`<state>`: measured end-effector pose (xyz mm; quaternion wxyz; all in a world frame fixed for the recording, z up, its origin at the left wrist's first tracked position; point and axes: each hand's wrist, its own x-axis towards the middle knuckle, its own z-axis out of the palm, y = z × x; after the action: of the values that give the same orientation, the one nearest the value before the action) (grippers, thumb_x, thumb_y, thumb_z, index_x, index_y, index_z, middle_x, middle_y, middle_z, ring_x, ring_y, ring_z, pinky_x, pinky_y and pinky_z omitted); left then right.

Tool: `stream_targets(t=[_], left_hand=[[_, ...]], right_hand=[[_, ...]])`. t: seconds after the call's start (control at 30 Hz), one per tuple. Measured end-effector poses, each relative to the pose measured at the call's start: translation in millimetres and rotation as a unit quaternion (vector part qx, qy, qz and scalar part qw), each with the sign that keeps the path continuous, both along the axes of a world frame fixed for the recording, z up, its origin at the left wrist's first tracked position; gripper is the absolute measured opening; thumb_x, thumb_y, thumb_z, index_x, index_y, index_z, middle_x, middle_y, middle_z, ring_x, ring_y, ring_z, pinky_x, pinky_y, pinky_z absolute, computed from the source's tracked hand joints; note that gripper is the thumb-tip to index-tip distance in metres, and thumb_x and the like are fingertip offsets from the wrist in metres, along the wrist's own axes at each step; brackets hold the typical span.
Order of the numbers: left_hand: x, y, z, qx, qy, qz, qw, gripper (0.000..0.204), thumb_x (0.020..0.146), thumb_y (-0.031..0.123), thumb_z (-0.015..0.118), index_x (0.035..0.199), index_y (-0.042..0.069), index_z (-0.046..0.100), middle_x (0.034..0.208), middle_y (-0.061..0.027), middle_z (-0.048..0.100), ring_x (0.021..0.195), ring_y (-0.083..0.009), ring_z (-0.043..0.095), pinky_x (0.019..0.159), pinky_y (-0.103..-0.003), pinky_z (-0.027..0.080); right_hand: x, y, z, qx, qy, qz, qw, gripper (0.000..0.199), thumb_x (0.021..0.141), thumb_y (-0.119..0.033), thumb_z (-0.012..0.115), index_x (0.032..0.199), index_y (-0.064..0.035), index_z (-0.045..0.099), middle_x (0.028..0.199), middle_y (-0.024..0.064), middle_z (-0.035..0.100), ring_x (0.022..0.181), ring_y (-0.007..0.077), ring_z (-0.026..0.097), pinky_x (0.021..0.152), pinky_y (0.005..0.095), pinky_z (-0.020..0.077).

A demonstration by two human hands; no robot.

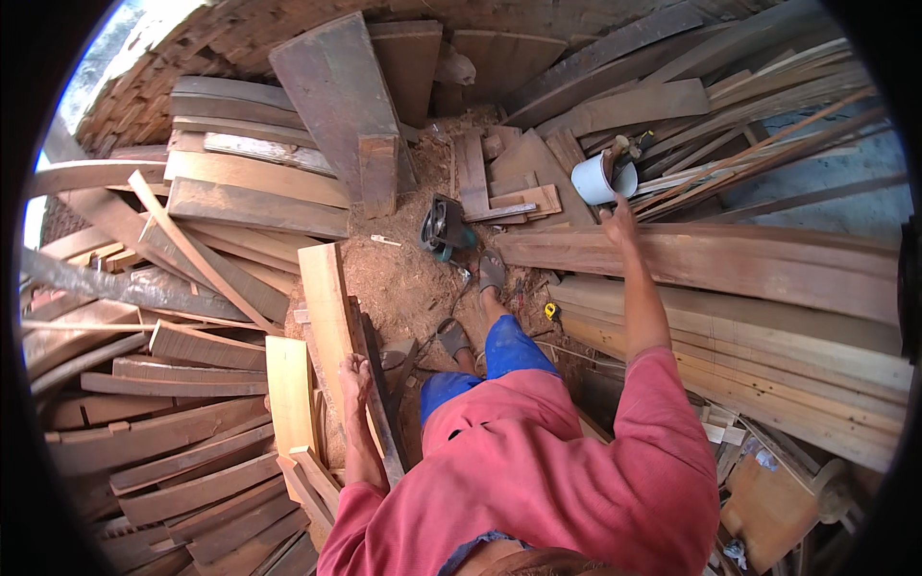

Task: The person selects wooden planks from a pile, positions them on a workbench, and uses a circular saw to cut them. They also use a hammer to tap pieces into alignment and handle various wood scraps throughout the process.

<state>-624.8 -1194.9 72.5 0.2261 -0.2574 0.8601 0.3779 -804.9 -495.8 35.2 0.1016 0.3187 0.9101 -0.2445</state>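
My right arm stretches out to the right, and my right hand [619,223] is closed at the lower edge of a white can-like container [593,180]. Small tools or scraps [624,149] stick up at the container's far side; their kind is too small to tell. On the left, my left hand [355,377] is closed at the right edge of a light brown wooden plank [327,302], its fingers curled. The plank leans lengthwise away from me. Beside it stands a shorter pale board [290,389].
A dark circular saw [444,228] rests on the sawdust-covered floor [384,288] ahead of my sandalled feet. A yellow tape measure [551,311] lies right of them. Stacked boards [259,206] line the left; long beams [730,264] run along the right. A wide board [336,82] leans at the back.
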Motion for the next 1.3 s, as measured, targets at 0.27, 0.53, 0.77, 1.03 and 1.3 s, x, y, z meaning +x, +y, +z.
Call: stream_targets(t=[0.27,0.53,0.77,1.03,1.3], left_hand=[[-24.4,2.6,-12.9,-0.034,-0.034,-0.049,0.998,0.008,0.096,0.003,0.066,0.102,0.0,0.062,0.092,-0.0099,0.065,0.088,-0.0186,0.062,0.083,-0.033,0.052],[-19.4,2.5,-10.0,-0.065,-0.097,-0.031,0.993,0.01,0.095,0.008,0.066,0.102,0.001,0.064,0.094,-0.0149,0.068,0.089,-0.0287,0.067,0.086,-0.038,0.053],[-18.8,0.0,-14.4,-0.086,-0.089,-0.034,0.992,0.01,0.094,0.009,0.067,0.102,0.003,0.064,0.094,-0.0159,0.068,0.09,-0.029,0.068,0.086,-0.038,0.054],[-26.6,8.8,-10.7,-0.079,-0.102,-0.009,0.992,0.01,0.095,0.005,0.065,0.104,0.001,0.062,0.093,-0.0093,0.069,0.09,-0.02,0.067,0.086,-0.033,0.052],[-31.9,18.4,-13.6,-0.118,-0.006,-0.066,0.991,0.011,0.085,0.009,0.068,0.094,0.004,0.072,0.085,-0.0155,0.073,0.081,-0.0286,0.072,0.076,-0.041,0.056]], right_hand=[[-119.4,79.2,-46.6,0.148,-0.143,0.118,0.971,0.087,0.087,-0.029,0.078,0.159,-0.0149,0.032,0.159,0.0279,0.035,0.146,0.0467,0.037,0.119,0.0577,0.0314],[-165.3,96.8,-100.7,0.079,-0.191,0.125,0.97,0.078,0.088,-0.031,0.077,0.154,-0.0104,0.039,0.15,0.0256,0.051,0.138,0.0425,0.05,0.114,0.053,0.0391],[-104.3,118.5,-122.7,0.149,-0.219,-0.049,0.963,0.043,0.092,-0.027,0.071,0.126,-0.0045,0.059,0.127,0.0257,0.067,0.121,0.0446,0.063,0.101,0.0506,0.0513],[-66.8,171.1,-69.0,0.163,-0.116,-0.16,0.967,0.045,0.092,-0.04,0.07,0.115,-0.0013,0.071,0.117,0.0249,0.072,0.115,0.0421,0.067,0.099,0.0509,0.0529],[-40.2,244.9,-45.3,0.222,-0.065,0.172,0.957,0.041,0.092,-0.037,0.066,0.107,0.0013,0.074,0.11,0.0232,0.073,0.106,0.0418,0.068,0.091,0.0499,0.0505]])
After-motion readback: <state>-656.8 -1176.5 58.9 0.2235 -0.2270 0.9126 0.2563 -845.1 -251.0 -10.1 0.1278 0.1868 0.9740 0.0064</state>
